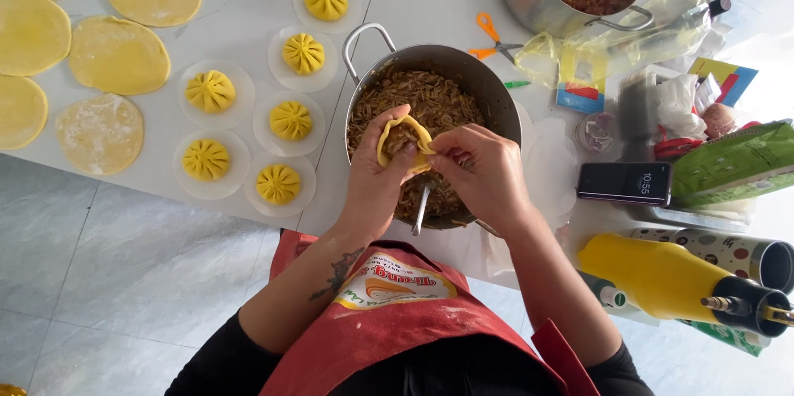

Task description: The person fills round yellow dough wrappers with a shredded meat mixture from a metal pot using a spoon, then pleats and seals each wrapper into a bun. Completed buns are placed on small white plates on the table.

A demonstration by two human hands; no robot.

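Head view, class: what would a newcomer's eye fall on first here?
Both hands, left and right, pinch a yellow dough wrapper at the centre, over a steel pot of brown filling. To the left, pleated yellow buns sit on paper rounds, with flat dough discs beyond them.

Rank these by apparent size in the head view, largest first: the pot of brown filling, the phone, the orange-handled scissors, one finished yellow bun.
1. Pot of brown filling
2. Phone
3. Orange-handled scissors and finished yellow bun: too alike to rank.
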